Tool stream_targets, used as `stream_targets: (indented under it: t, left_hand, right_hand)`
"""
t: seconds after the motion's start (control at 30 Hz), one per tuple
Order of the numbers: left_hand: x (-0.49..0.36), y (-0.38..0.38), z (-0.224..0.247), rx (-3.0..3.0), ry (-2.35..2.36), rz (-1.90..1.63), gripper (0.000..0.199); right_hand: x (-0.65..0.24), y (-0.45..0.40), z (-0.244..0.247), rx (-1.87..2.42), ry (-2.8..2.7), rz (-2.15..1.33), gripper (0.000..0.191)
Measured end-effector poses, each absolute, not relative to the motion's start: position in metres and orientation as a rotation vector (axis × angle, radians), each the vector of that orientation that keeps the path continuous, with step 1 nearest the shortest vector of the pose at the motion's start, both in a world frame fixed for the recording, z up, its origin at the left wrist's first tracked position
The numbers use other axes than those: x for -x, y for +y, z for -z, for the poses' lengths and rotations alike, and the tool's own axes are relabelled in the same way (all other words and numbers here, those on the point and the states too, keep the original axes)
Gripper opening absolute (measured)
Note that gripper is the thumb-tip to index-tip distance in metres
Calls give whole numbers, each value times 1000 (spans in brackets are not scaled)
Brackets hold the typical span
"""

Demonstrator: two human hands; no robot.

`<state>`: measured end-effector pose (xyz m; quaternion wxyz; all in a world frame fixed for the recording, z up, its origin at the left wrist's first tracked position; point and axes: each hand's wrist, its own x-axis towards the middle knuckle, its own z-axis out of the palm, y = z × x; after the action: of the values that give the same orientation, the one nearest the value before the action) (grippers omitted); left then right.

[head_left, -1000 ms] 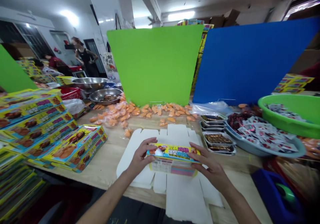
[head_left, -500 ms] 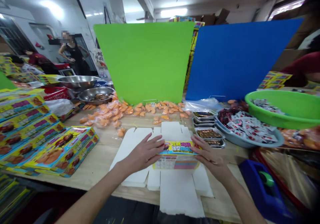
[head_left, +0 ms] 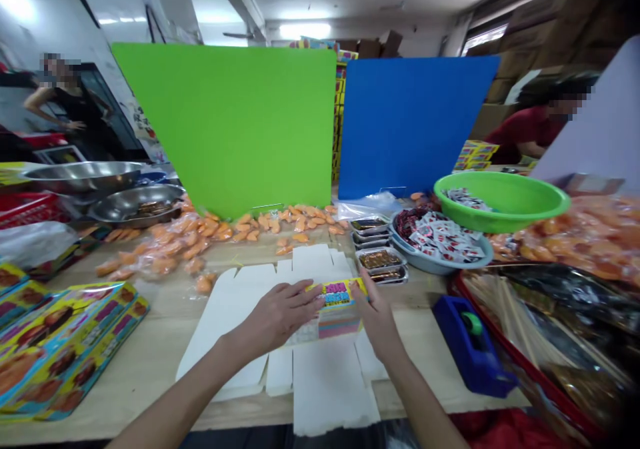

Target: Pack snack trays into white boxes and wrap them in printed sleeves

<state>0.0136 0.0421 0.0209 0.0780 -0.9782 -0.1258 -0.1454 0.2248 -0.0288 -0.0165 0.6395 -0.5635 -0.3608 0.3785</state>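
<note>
Left hand point(head_left: 280, 315) lies open and flat, right hand point(head_left: 375, 319) cupped at the right end, grip unclear, on a printed card sleeve point(head_left: 336, 309) — light, thin, best taken by its long edges — atop a white carton blank point(head_left: 325, 385) near the front edge of the table point(head_left: 140, 375).

The left hand point(head_left: 277, 315) and right hand point(head_left: 375, 315) cover the ends of the printed box point(head_left: 337, 319), and the lettering left showing on it is too small to read. The left hand also hides part of the white cardboard blank point(head_left: 325, 385). The contents of the foil trays point(head_left: 380, 260) are too small to tell, as is the print on the sachets point(head_left: 440, 235) in the grey basin point(head_left: 480, 255). The stacked boxes point(head_left: 65, 349) run off the left edge, and the red-rimmed tray point(head_left: 550, 395) runs off the lower right, its contents dim and blurred.
</note>
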Motion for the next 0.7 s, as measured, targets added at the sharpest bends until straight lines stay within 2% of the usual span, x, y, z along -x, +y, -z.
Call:
stream_targets:
  t: [0.3, 0.37, 0.47, 0.5, 0.6, 0.7]
  left_hand:
    - [-16, 46, -16, 2875, -356, 550, 38]
    - [-15, 47, -15, 2877, -375, 587, 40]
    - [-14, 48, -14, 2886, -410, 589, 42]
    - [-14, 48, -14, 2892, -419, 587, 42]
    - [-14, 49, -12, 2940, -468, 602, 41]
    - [-14, 51, -10, 2999, -513, 614, 41]
  right_hand:
    - [-233, -26, 14, 1317, -986, -715, 58]
    - [-256, -52, 11, 1484, -1056, -441, 59]
    - [-300, -108, 17, 2008, -950, 256, 62]
    - [-313, -127, 23, 2177, -889, 386, 60]
    - [-340, -166, 52, 2434, -868, 494, 62]
    - [-349, -175, 79, 2325, -954, 392, 61]
